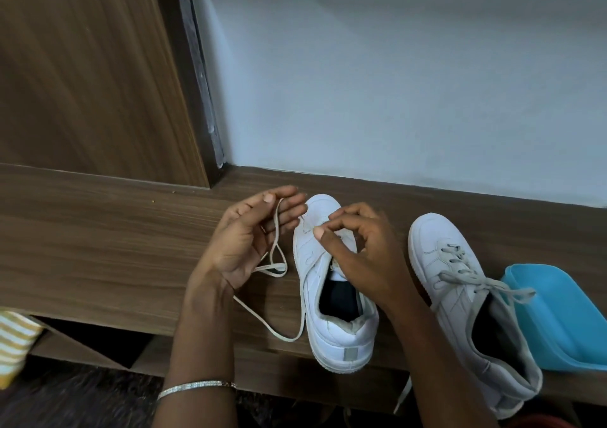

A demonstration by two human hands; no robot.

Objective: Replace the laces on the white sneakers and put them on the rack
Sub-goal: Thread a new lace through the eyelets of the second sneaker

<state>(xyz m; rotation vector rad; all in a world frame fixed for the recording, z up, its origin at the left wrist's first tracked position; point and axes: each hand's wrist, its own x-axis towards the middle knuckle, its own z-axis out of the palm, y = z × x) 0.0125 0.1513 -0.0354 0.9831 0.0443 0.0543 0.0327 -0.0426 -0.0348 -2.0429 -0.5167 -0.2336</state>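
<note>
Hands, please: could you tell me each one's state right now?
Left hand: holds the lace, thumb on it.
Right hand: pinches, apparently the lace end, over the sneaker.

Desk (98,247) left of the loose lace (275,268): bare, you can pass. Right side blocked: laced sneaker (443,263), blue tray (558,312) just beside it. Gap to the unlaced sneaker (341,345) is narrow. Wall (394,82) and wooden panel (82,82) close off the back.
</note>
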